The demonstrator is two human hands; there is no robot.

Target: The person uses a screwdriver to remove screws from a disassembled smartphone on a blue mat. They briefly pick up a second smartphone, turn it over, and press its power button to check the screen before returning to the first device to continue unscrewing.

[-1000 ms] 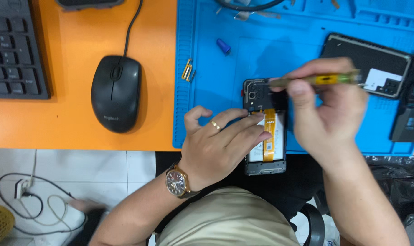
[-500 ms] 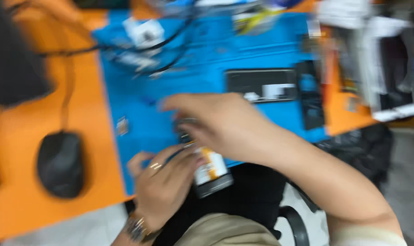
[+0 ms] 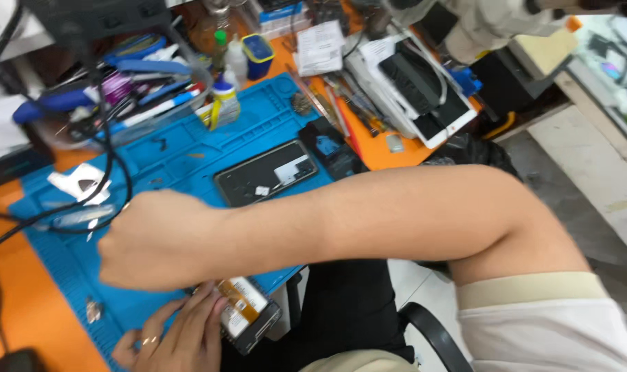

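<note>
My left hand (image 3: 179, 337) presses flat on the opened phone (image 3: 248, 313) at the blue mat's (image 3: 189, 158) near edge, steadying it, while my right hand (image 3: 158, 238), seemingly fisted, blurs above.

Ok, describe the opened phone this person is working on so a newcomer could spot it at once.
Start at the blue work mat on the orange desk and go to its near edge. Under the left hand lies the opened phone, its insides bared with an orange strip; the other phone, mid-mat, is closed and dark.
</note>
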